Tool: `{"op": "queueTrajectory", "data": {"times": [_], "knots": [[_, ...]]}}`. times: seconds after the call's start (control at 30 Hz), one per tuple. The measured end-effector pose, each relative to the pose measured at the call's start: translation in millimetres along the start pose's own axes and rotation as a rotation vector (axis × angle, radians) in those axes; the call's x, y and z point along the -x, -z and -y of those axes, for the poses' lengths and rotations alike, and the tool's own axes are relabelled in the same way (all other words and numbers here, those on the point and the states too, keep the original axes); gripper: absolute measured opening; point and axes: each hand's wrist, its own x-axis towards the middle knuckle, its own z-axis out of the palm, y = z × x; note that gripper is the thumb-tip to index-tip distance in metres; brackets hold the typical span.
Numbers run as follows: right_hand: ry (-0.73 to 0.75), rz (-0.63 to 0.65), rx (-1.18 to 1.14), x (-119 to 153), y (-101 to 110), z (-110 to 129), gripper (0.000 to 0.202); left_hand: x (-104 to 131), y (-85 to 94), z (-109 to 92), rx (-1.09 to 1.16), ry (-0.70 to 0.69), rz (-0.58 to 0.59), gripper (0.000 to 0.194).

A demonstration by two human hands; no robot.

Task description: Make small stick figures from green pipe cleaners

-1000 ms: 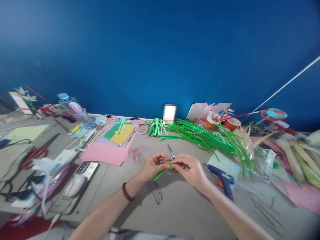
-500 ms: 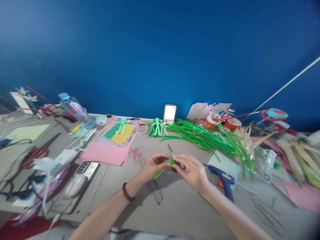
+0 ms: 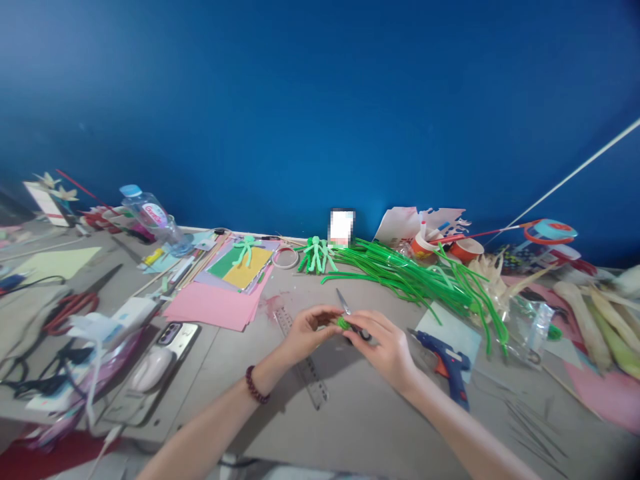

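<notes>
One dark red beaded bracelet (image 3: 256, 385) rings the wrist of the left hand (image 3: 306, 333). One clear ruler (image 3: 313, 385) lies slantwise on the table (image 3: 390, 427), partly hidden by that hand. To the left are one phone (image 3: 175, 339) and one pale mouse (image 3: 153, 370) resting on it; to the right, one blue glue gun (image 3: 453, 370). Two hands meet at the middle: the left and the right hand (image 3: 387, 341) pinch one small green coil (image 3: 343, 323) between their fingertips, above the table. One pair of scissors (image 3: 343, 301) lies just behind them, its handles partly covered by the right hand. Several pink sheets (image 3: 210, 307) are stacked to the left. Beyond, one pale green figure (image 3: 246, 250) lies on the coloured sheets (image 3: 250, 268); at least two more figures (image 3: 316, 257) cluster beside many green stems (image 3: 400, 268), too tangled to count. Farther back stand two paper cups, one bottle (image 3: 153, 215) and one lit screen (image 3: 341, 228).
</notes>
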Motion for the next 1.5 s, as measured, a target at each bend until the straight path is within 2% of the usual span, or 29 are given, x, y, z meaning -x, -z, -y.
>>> {"op": "queueTrajectory", "data": {"times": [0.17, 0.27, 0.37, 0.5, 0.63, 0.8, 0.87, 0.97, 1.1, 1.23, 1.3, 1.43, 1.5], "knots": [[-0.142, 0.009, -0.189, -2, 3, 1, 0.012, -1, 0.3, 1, -0.079, -0.084, -0.017, 0.027], [-0.220, -0.001, -0.340, -5, 8, 2, 0.011, -1, -0.7, 0, -0.133, -0.119, -0.080, 0.023], [-0.289, 0.012, -0.492, -9, 18, 4, 0.019, -1, -1.1, -1, -0.162, -0.112, -0.160, 0.023], [-0.350, -0.004, -0.578, -5, 39, 5, 0.015, -2, -0.6, -3, -0.174, -0.033, -0.240, 0.024], [-0.504, -0.115, -0.453, 16, 61, -4, 0.019, -2, -0.9, -4, -0.135, 0.045, -0.250, 0.027], [-0.787, -0.326, -0.245, 65, 80, -26, 0.031, -2, -0.6, -3, -0.131, 0.043, -0.236, 0.027], [-0.836, -0.456, -0.154, 86, 84, -31, 0.036, -3, 0.6, -2, -0.139, 0.029, -0.221, 0.027], [-0.860, -0.528, 0.092, 112, 88, -33, 0.040, -3, 2.8, 1, -0.149, 0.016, -0.216, 0.026], [-0.777, -0.476, 0.528, 129, 85, -29, 0.051, -4, 4.3, 4, -0.155, 0.021, -0.226, 0.026], [-0.726, -0.356, 0.824, 133, 76, -26, 0.053, -4, 4.5, 4, -0.155, 0.005, -0.217, 0.024], [-0.784, -0.278, 0.913, 133, 73, -27, 0.049, -4, 4.7, 4, -0.158, 0.001, -0.213, 0.024], [-1.043, -0.052, 0.937, 136, 70, -37, 0.043, -5, 5.8, 6, -0.151, 0.006, -0.204, 0.024], [-1.085, -0.017, 0.901, 138, 70, -42, 0.041, -5, 6.5, 7, -0.142, 0.008, -0.201, 0.025]]}}
